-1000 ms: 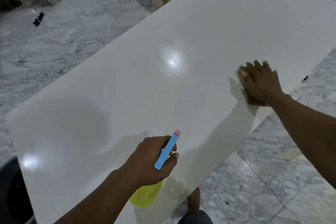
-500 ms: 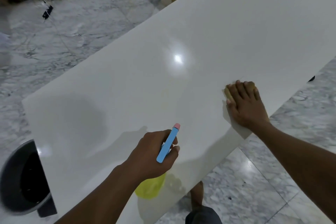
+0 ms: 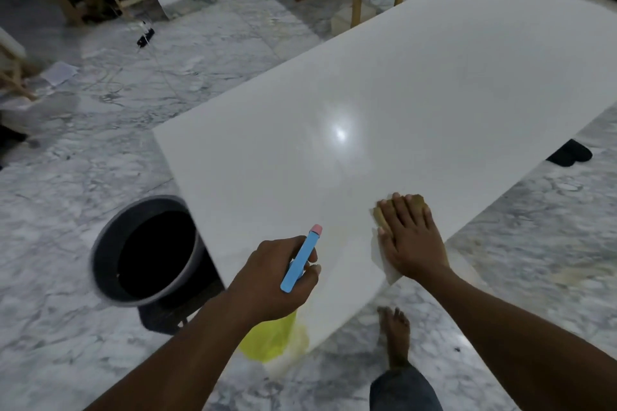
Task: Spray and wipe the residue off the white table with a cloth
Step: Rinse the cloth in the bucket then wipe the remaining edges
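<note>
We're looking down over the white surface (image 3: 417, 103), glossy, with a bright glare spot near its middle. Our right hand (image 3: 409, 240) lies flat, fingers spread, pressing the cloth (image 3: 384, 255) against the surface close to the near edge; the cloth shows brownish-yellow under the fingertips and pale by the wrist. No clenched grip there, just an open palm bearing down. Our left hand (image 3: 278, 280) has its grip wrapped tight round the spray bottle (image 3: 302, 259), its blue head with the pink tip pointing out over the surface, the yellow body hanging below the fist. A faint yellowish smear sits between nozzle and cloth. A dark round bin (image 3: 147, 252) stands on the marble floor (image 3: 83, 177) by the surface's left corner, and a bare foot (image 3: 397, 334) is planted beneath the edge.
</note>
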The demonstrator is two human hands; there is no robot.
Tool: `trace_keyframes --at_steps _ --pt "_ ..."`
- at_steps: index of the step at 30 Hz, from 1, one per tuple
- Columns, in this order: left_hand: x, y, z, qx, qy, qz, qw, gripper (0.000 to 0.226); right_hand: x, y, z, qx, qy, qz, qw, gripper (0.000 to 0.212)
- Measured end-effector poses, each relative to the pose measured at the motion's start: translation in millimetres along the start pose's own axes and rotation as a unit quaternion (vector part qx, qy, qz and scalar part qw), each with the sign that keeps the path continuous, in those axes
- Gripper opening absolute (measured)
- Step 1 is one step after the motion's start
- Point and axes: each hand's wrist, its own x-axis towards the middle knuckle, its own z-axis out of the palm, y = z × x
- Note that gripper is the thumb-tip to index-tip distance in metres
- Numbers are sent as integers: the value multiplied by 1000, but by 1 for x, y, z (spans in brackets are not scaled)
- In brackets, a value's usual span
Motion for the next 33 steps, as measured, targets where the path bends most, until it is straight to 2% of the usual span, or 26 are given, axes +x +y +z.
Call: trace_keyframes --at_steps 8,14,16,18,20,22,23,25,26,27,28,30,33 --pt "-150 -113 -32 -11 32 -41 999 12 -108 -202 37 25 23 -80 996 57" --pt "-208 -161 -43 -18 43 -68 997 12 -167 -306 52 66 22 -119 990 50" --pt "-218 -167 -48 -24 54 -72 996 11 -176 -329 52 103 18 -129 986 43" --pt "-223 -169 -49 -29 62 -70 995 12 -185 -347 53 219 -9 -107 970 37" --pt "-227 -169 -49 -34 69 -68 995 14 -195 -366 47 408 -76 -24 910 36" --pt "-227 -168 -47 -36 68 -64 995 15 -201 -374 31 570 -97 118 807 38" --pt "-225 -166 -47 -35 65 -68 995 13 -198 -372 22 642 -106 200 733 37" --pt "-218 -163 -45 -39 59 -78 994 11 -188 -353 2 762 -184 341 519 39" --pt "-212 -159 -44 -41 54 -81 994 11 -183 -337 -13 790 -222 360 443 42" --pt "-206 -155 -42 -42 49 -85 994 10 -177 -318 -28 816 -231 357 392 45" --pt "-200 -150 -41 -41 44 -87 994 10 -171 -301 -42 838 -218 348 360 46" --pt "-186 -139 -37 -37 27 -85 995 7 -163 -262 -63 869 -170 333 324 51" --pt "-169 -123 -33 -27 -4 -68 997 9 -158 -207 -82 881 -115 337 312 62"
